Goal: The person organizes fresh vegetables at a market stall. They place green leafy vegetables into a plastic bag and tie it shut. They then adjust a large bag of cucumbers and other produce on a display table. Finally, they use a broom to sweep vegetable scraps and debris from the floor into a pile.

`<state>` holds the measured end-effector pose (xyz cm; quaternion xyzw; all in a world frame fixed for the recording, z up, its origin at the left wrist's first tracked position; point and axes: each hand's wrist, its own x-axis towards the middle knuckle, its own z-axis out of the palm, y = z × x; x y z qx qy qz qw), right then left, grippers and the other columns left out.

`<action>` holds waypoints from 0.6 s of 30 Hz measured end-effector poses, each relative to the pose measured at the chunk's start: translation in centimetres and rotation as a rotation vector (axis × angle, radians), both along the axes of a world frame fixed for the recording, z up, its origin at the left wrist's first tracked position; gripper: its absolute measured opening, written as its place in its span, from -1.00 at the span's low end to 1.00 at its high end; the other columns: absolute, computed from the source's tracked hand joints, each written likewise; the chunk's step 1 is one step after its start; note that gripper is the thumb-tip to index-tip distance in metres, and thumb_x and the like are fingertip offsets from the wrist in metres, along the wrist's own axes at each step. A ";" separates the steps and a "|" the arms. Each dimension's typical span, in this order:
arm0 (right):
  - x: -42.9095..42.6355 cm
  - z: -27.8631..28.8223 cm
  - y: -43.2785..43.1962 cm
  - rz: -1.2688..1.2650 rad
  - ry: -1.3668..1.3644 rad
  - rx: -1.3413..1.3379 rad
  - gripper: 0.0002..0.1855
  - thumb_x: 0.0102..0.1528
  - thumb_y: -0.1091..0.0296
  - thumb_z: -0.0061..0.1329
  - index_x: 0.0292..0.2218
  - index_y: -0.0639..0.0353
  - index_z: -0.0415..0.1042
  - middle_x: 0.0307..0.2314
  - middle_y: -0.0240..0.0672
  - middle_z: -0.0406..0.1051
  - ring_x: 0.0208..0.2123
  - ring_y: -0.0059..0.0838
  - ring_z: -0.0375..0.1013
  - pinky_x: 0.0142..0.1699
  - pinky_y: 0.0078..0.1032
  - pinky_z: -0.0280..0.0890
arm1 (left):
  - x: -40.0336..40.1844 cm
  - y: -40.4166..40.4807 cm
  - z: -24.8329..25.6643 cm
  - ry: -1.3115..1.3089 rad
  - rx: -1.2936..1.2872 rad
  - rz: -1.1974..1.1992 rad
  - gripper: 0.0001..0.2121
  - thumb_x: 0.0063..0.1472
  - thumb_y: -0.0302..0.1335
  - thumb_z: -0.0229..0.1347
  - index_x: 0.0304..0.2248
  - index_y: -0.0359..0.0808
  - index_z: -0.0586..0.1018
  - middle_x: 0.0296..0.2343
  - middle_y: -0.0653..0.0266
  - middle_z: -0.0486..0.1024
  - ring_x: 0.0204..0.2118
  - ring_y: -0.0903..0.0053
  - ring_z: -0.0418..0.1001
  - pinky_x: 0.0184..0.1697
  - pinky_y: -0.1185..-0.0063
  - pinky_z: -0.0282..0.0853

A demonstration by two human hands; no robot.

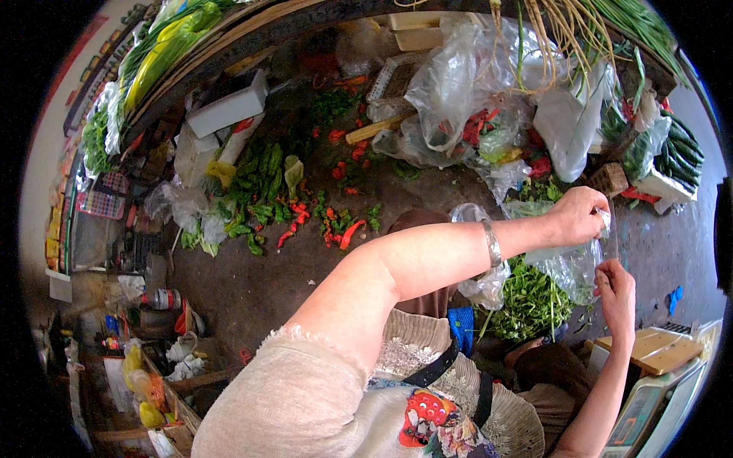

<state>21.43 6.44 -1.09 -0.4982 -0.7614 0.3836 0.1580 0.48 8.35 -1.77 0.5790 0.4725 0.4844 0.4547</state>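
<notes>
My left hand (578,214) reaches across to the right, a bangle on its wrist. Its fingers are shut on a crumpled bit of clear plastic (604,222). Below it, my right hand (615,289) is closed with its fingertips pinched. A thin, pale strand (616,232) runs taut between the two hands; whether it is string or stretched film is unclear. A clear plastic bag (564,266) hangs just left of my right hand, above a heap of leafy greens (529,303). What exactly the right fingertips grip is partly hidden.
Green peppers (260,174) and red peppers (349,235) lie on the dark floor. Clear plastic bags (446,80) bulge beneath a produce shelf (320,23). Cucumbers (681,149) sit at far right. A scale (647,409) and a wooden board (653,349) stand near my right forearm.
</notes>
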 end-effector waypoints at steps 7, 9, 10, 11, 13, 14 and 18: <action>-0.1 -0.1 -0.1 0.016 -0.004 0.009 -0.90 0.10 0.50 -0.15 -0.40 0.36 0.31 -0.62 -0.27 0.33 -0.63 -0.52 0.29 -0.49 -0.53 0.23 | 0.0 -0.2 0.0 0.022 -0.007 0.007 -0.85 -0.02 -0.56 -0.02 -0.48 -0.45 0.54 -0.65 0.18 0.52 -0.57 0.53 0.51 -0.44 0.54 0.39; -0.1 0.0 -0.2 0.025 -0.004 0.017 -0.91 0.10 0.50 -0.15 -0.40 0.36 0.31 -0.62 -0.27 0.32 -0.63 -0.52 0.29 -0.49 -0.53 0.23 | 0.1 -0.2 0.0 0.023 -0.005 0.006 -0.85 -0.03 -0.55 -0.01 -0.48 -0.45 0.54 -0.65 0.18 0.52 -0.57 0.52 0.52 -0.44 0.53 0.39; -0.3 0.1 -0.3 0.030 -0.005 0.019 -0.91 0.10 0.51 -0.15 -0.40 0.37 0.31 -0.63 -0.27 0.32 -0.63 -0.52 0.29 -0.49 -0.53 0.22 | 0.1 -0.2 -0.1 0.029 0.001 0.005 -0.85 -0.03 -0.55 -0.01 -0.48 -0.45 0.55 -0.65 0.18 0.52 -0.57 0.52 0.52 -0.44 0.54 0.40; -0.4 0.2 -0.3 0.034 -0.007 0.020 -0.91 0.09 0.51 -0.15 -0.40 0.37 0.31 -0.64 -0.27 0.31 -0.63 -0.52 0.29 -0.49 -0.53 0.22 | 0.2 -0.3 -0.2 0.035 0.007 0.003 -0.85 -0.03 -0.55 -0.01 -0.48 -0.45 0.55 -0.65 0.18 0.52 -0.57 0.53 0.52 -0.44 0.54 0.40; -0.3 0.0 -0.3 0.033 -0.008 0.004 -0.92 0.09 0.52 -0.15 -0.40 0.36 0.31 -0.64 -0.26 0.30 -0.63 -0.51 0.29 -0.49 -0.52 0.22 | 0.2 -0.3 -0.2 0.049 0.012 0.001 -0.85 -0.03 -0.55 0.00 -0.48 -0.45 0.55 -0.64 0.17 0.52 -0.57 0.53 0.52 -0.44 0.54 0.40; -0.2 -0.1 -0.3 0.033 -0.009 -0.004 -0.92 0.09 0.52 -0.15 -0.39 0.36 0.31 -0.64 -0.26 0.30 -0.63 -0.51 0.29 -0.49 -0.52 0.22 | 0.2 -0.3 -0.2 0.052 0.010 -0.002 -0.85 -0.03 -0.55 0.00 -0.47 -0.45 0.55 -0.64 0.17 0.52 -0.57 0.53 0.52 -0.43 0.54 0.40; -0.3 0.3 -0.4 0.054 -0.028 0.003 -0.94 0.07 0.54 -0.14 -0.38 0.35 0.31 -0.64 -0.26 0.29 -0.62 -0.51 0.29 -0.48 -0.52 0.21 | 0.3 -0.3 -0.4 0.027 -0.022 -0.010 -0.84 -0.02 -0.53 0.00 -0.47 -0.44 0.56 -0.64 0.17 0.53 -0.56 0.52 0.52 -0.43 0.54 0.39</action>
